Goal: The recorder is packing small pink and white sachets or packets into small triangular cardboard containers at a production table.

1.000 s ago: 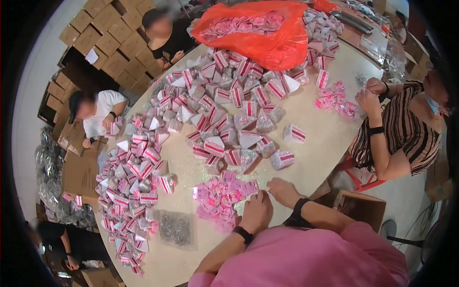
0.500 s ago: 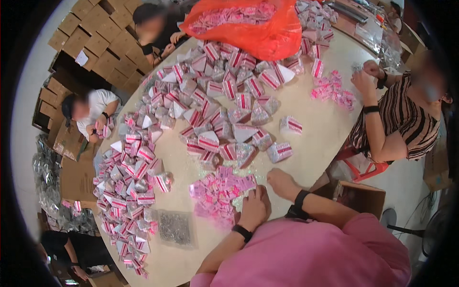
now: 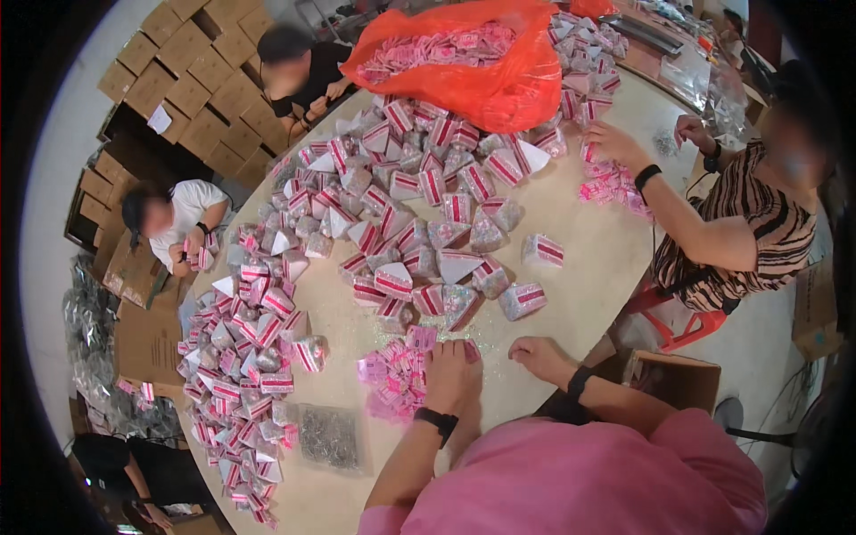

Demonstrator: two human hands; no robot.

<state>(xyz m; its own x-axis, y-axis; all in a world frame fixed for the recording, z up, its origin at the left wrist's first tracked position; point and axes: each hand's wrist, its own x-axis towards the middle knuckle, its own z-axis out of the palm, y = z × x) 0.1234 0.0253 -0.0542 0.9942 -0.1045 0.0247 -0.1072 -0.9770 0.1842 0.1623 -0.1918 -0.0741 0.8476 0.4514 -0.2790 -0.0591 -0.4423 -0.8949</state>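
Note:
My left hand (image 3: 453, 379) is at the right edge of a heap of small pink cards (image 3: 392, 379), fingers curled down. A pink card (image 3: 471, 350) shows at its fingertips. My right hand (image 3: 539, 358) hovers over the table to the right, fingers bent together; whatever they hold, if anything, is too small to make out. Beyond both hands lies a spread of wedge-shaped packs (image 3: 461, 305) in glittery clear wrap with pink-striped labels. Left of the cards rests a clear bag of small metallic pieces (image 3: 330, 437).
A red plastic bag (image 3: 513, 94) full of pink cards stands at the far side. More wedge packs (image 3: 276, 383) line the left edge. At right, a co-worker in a striped top (image 3: 749, 223) reaches over another card heap (image 3: 615, 187). An opened cardboard box (image 3: 673, 374) stands near my right arm.
My left hand has moved slightly left and away from me over the cards. My right hand has shifted a little right and nearer. The striped-top co-worker's hand has reached to their card heap.

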